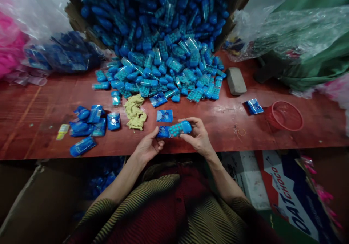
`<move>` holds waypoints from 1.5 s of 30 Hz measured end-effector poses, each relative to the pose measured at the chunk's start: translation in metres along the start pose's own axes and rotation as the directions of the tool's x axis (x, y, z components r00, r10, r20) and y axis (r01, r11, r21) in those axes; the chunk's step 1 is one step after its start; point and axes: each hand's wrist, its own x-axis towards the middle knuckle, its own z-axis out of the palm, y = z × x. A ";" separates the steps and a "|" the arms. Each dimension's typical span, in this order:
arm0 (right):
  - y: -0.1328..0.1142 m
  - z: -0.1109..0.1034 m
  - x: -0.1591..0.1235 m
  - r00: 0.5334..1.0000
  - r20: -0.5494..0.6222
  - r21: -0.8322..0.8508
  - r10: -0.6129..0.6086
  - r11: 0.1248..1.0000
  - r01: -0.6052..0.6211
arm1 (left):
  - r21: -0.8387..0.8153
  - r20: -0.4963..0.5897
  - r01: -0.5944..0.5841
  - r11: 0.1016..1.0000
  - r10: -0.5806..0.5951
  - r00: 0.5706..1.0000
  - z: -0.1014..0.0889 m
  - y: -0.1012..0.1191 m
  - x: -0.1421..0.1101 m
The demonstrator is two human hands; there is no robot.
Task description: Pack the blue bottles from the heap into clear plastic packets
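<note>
My left hand pinches a small blue printed packet near the table's front edge. In my right hand is a clear container of turquoise beads with a blue cap. The container's left end meets the packet's right end; whether it is inside the packet I cannot tell. Just beyond lies a flat blue packet, with another blue packet behind it. A crumpled yellow-green lump sits to the left of these.
Behind my hands a big heap of bead containers spills from a box. Several filled blue packets lie at left. At right are a grey block, a blue packet and a red basket.
</note>
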 end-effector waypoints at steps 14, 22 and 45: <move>0.020 0.004 -0.012 0.985 -0.063 -0.257 -0.163 0.956 0.141 | 0.045 -0.012 -0.132 0.990 0.132 0.991 0.003 0.003 0.000; 0.023 0.009 -0.017 0.962 -0.093 -0.412 -0.255 0.890 0.196 | 0.004 -0.066 -0.145 0.989 0.145 0.987 0.008 0.003 -0.001; 0.019 0.020 -0.011 0.929 -0.147 -0.472 -0.339 0.850 0.236 | 0.129 -0.067 -0.207 0.970 0.216 0.974 0.004 0.007 0.004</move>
